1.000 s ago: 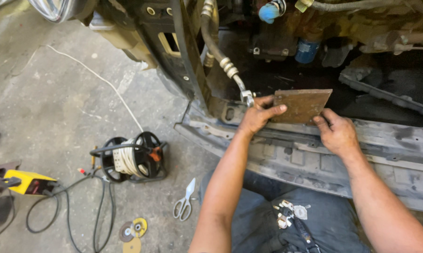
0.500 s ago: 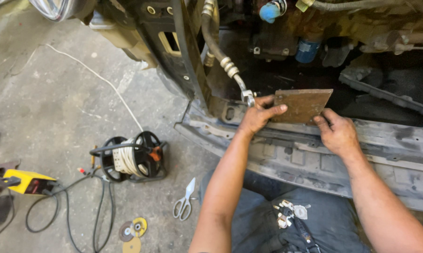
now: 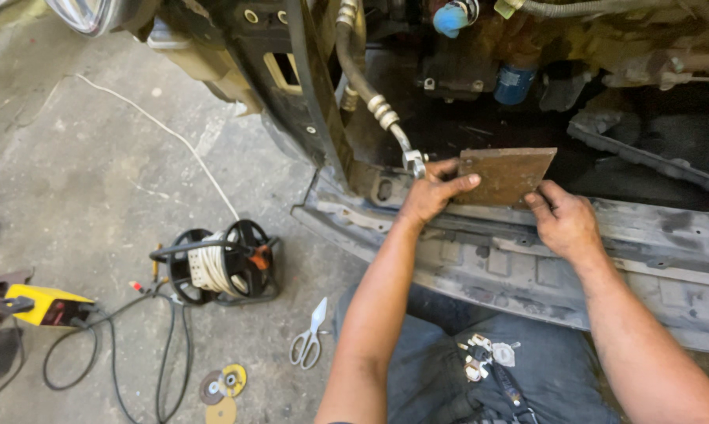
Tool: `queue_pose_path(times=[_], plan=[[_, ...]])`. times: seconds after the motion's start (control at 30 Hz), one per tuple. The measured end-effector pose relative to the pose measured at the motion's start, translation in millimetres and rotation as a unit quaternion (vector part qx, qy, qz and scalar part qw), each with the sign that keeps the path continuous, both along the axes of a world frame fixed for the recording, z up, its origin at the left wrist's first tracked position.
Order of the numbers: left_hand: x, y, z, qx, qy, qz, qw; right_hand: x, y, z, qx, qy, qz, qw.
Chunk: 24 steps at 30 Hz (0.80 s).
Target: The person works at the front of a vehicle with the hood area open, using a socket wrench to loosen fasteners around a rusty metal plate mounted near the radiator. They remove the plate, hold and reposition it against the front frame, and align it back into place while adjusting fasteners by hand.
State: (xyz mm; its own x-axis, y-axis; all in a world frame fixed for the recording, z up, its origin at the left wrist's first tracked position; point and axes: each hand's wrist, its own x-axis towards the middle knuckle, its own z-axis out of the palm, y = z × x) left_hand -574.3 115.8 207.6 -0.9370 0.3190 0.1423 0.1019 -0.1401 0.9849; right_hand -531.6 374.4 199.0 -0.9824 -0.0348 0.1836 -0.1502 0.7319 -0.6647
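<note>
Both-handed: my left hand [image 3: 433, 192] and right hand [image 3: 562, 224] pinch the rusty plate's [image 3: 507, 174] side edges, upright on the bumper beam [image 3: 668, 259]; open floor [image 3: 95, 180] lies left.

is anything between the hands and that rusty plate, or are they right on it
Nothing visible stands between them. The left hand grips the left edge of the rusty metal plate, and the right hand pinches its lower right corner, holding it above the grey crossmember.
</note>
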Motion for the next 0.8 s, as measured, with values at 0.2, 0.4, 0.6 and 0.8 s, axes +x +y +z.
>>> queue_pose_path(times=[0.2, 0.4, 0.6, 0.8], plan=[[-0.9, -0.8, 1.8, -0.006, 0.002, 0.002, 1.0, -1.2, -0.8, 1.2, 0.002, 0.016, 0.009, 1.0], [-0.3, -1.0, 3.2, -0.011, 0.0, -0.001, 1.0, 0.3, -1.7, 3.1, 0.003, -0.003, 0.0, 1.0], [-0.4, -0.1, 3.8, -0.008, -0.008, 0.001, 1.0, -0.7, -1.1, 2.5, -0.002, 0.003, 0.002, 1.0], [-1.5, 0.8, 2.4, -0.011, -0.003, -0.002, 1.0, -0.8, 1.4, -1.3, -0.001, 0.013, 0.01, 1.0]])
